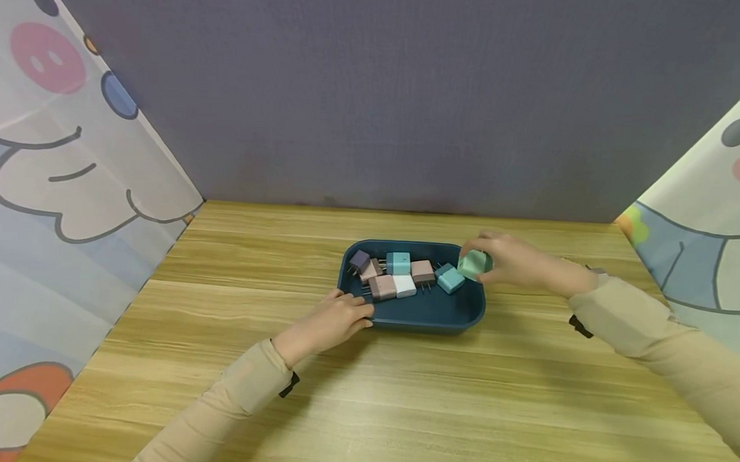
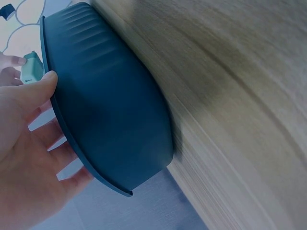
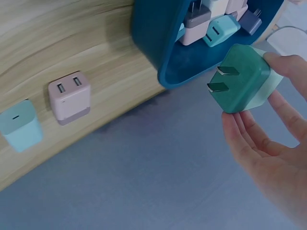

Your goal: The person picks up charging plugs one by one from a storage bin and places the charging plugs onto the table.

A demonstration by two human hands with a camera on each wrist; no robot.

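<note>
A dark blue plastic bin with rounded corners sits on the wooden table, several plug-in chargers inside. My left hand grips its near left rim; in the left wrist view the thumb lies over the outer wall, the other fingers partly hidden behind the rim. Over the bin's right end, my right hand pinches a green charger between thumb and fingers, its two metal prongs pointing away from the palm. Among the chargers in the bin are a white one, a turquoise one and a dark purple one.
In the right wrist view, a pink charger with two ports and a light turquoise charger stand on the table outside the bin. A grey partition rises along the table's back edge. Cartoon-printed sheets hang at both sides.
</note>
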